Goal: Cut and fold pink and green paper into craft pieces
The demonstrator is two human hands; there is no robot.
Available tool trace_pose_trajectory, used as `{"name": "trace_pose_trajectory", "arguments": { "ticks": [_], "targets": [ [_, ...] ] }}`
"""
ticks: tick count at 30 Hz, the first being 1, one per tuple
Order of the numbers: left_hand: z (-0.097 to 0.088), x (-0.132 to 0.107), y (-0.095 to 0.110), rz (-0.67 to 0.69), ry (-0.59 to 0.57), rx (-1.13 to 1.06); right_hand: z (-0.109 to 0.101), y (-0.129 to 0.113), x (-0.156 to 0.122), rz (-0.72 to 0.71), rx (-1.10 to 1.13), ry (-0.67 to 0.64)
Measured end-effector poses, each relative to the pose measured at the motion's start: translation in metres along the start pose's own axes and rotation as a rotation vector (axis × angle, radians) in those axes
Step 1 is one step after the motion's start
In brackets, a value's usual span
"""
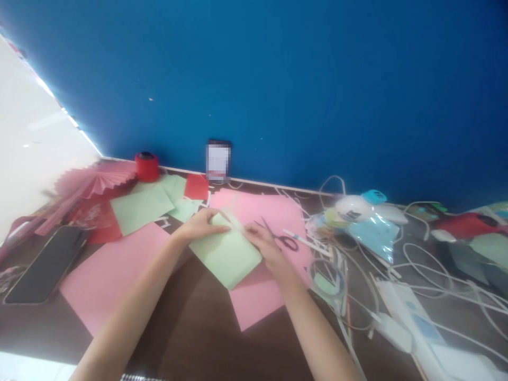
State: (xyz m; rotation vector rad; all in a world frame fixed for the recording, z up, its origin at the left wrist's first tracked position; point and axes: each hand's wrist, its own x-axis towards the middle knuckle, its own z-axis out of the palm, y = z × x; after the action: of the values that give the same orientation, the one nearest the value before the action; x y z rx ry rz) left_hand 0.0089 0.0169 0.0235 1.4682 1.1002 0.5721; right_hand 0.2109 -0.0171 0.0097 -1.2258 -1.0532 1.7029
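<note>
Head view: at frame centre the left hand (198, 226) and right hand (265, 247) pinch the top edge of a green paper sheet (228, 260), probably light, floppy, crease-prone and best gripped along its edges.

The left forearm (127, 323) and right forearm (317, 333) run off the picture's bottom edge. The left hand (200, 225) and right hand (264, 246) meet over the far corner of the green sheet (226, 256) in a blur, so their grip cannot be told. The sheet hides part of the pink paper (257, 304) beneath. At the worktop's back edge, 1 upright card (218, 160) is pixelated. The white power strip (420, 328) is cut off at the bottom right.
</note>
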Motion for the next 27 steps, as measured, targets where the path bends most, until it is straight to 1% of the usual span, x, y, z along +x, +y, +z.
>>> {"name": "trace_pose_trajectory", "arguments": {
  "ticks": [4,8,12,18,23,27],
  "targets": [
    [-0.003,0.001,-0.005,0.053,-0.040,0.053,-0.003,0.002,0.003,-0.031,-0.005,0.079],
    [-0.004,0.003,-0.013,0.009,-0.081,-0.009,-0.007,0.009,0.007,-0.074,-0.020,0.155],
    [-0.005,0.005,-0.018,-0.018,-0.108,-0.048,-0.009,0.013,0.010,-0.075,-0.035,0.169],
    [-0.007,0.005,-0.021,-0.070,-0.077,-0.032,-0.007,0.010,0.007,-0.053,0.009,0.206],
    [-0.007,0.005,-0.023,-0.030,-0.070,-0.025,-0.008,0.012,0.007,-0.027,0.038,0.152],
    [-0.009,0.006,-0.026,-0.017,-0.053,0.010,-0.010,0.016,0.008,-0.039,-0.006,0.179]
  ]
}}
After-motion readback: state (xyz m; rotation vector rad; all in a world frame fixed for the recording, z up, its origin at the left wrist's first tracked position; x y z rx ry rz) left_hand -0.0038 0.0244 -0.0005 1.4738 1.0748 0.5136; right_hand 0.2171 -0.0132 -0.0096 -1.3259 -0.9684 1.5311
